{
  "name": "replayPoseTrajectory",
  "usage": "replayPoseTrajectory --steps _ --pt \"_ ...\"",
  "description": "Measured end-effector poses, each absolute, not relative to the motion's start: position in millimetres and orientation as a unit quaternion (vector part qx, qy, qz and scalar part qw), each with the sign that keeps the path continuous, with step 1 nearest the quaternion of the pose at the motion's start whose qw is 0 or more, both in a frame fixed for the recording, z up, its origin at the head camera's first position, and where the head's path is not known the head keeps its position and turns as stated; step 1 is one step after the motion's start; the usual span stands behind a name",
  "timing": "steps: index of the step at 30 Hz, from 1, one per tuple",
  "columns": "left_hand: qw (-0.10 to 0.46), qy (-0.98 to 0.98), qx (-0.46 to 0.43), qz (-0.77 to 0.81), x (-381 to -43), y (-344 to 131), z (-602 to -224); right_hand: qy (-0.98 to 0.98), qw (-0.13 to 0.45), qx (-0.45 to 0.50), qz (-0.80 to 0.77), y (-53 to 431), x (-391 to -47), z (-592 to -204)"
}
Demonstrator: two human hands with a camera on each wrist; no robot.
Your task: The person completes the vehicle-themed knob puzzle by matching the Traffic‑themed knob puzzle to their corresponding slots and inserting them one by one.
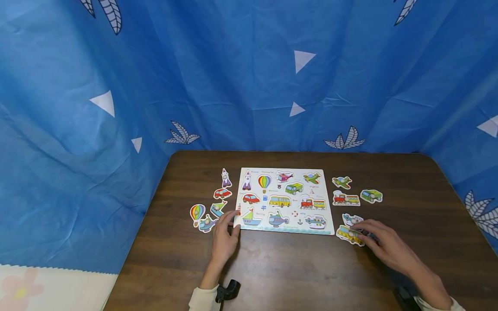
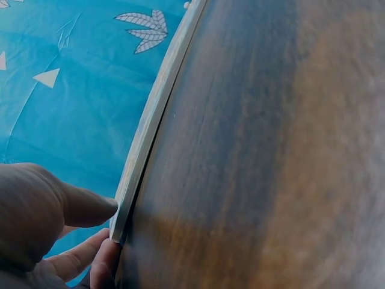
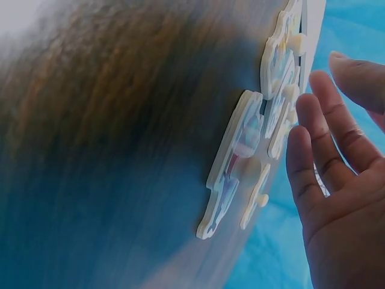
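Note:
A white puzzle board (image 1: 288, 205) printed with vehicles lies flat on the table. At its near left corner, my left hand (image 1: 225, 244) holds the board's edge (image 2: 135, 168) between thumb and fingers. On the right, my right hand (image 1: 389, 250) hovers low with its fingers extended, fingertips over the yellow bus piece (image 1: 347, 233) and the ship piece (image 1: 350, 219). Another knobbed piece (image 3: 231, 165) lies beneath that hand, mostly covered in the head view. In the right wrist view, the fingers (image 3: 328, 144) are spread loosely beside the pieces' knobs, holding nothing.
Left of the board lie a rocket (image 1: 226, 178), red car (image 1: 222, 193), sailboat (image 1: 218, 209), balloon (image 1: 197, 212) and submarine (image 1: 207, 224). At the right lie a plane (image 1: 341, 182), train (image 1: 346, 198) and green truck (image 1: 371, 196). A blue curtain (image 1: 249, 77) hangs behind the table (image 1: 288, 268).

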State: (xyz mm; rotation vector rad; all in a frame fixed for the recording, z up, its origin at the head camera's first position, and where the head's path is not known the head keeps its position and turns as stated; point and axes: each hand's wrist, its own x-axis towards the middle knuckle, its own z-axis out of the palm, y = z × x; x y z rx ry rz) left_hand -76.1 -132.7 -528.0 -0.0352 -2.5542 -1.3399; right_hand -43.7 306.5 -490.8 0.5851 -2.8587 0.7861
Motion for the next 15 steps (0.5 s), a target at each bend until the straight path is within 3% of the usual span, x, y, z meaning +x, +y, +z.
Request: replayPoseTrajectory --steps 15 --pt "0.127 -0.876 -0.017 -0.465 -77.1 -133.7 -530.2 -0.947 0.026 0.184 0.261 298.6 -47.7 -492.7"
